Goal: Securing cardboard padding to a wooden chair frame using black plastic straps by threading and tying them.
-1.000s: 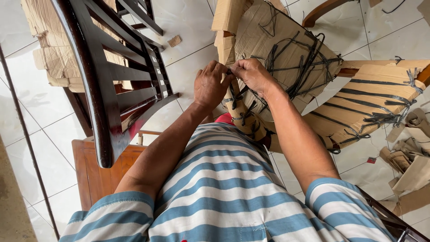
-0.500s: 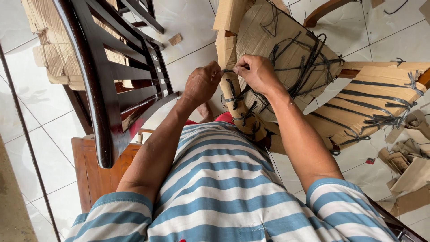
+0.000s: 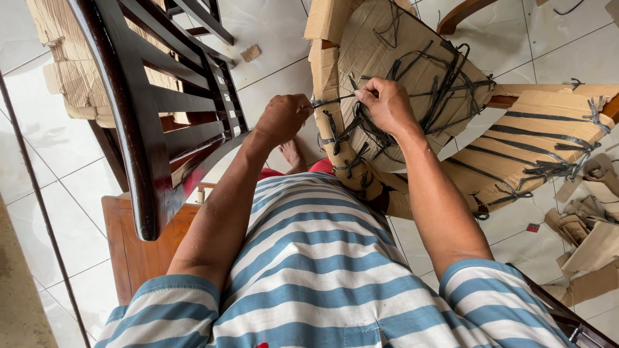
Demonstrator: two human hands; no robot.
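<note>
Pinching one black plastic strap between both hands, you hold it taut across the cardboard-wrapped chair at your 12 o'clock.

- Strap: thin, flat, dark. Judged light and springy, slick along its faces, with edges that could bite bare skin. Best taken near the cardboard corner, where it runs straight.
- Left hand: closed in a loose fist, fingertips pressed on the strap's end at the wrapped edge.
- Right hand: thumb and forefinger nipped on the same strap further along, remaining fingers curled against the cardboard.
- Wrapped chair: brown corrugated sheet, soft and easily torn; the frame beneath is likely stiff and moderately heavy. It leans toward your knees, criss-crossed with knotted straps.
- Second wrapped piece, at 2 o'clock: flat cardboard bundle, bound by parallel black bands, lying on the white tiled floor.
- Loose cardboard scraps, at 3 o'clock: crumpled brown pieces; a small red scrap lies beside them.
- Unwrapped dark wooden chair, at 10 o'clock: slatted back, glossy finish.
- Cardboard stack, at 11 o'clock, behind that chair.
- Small cardboard chip, on the tiles near 12 o'clock.
- No readable labels or signs distinguishable on any wrapping.
</note>
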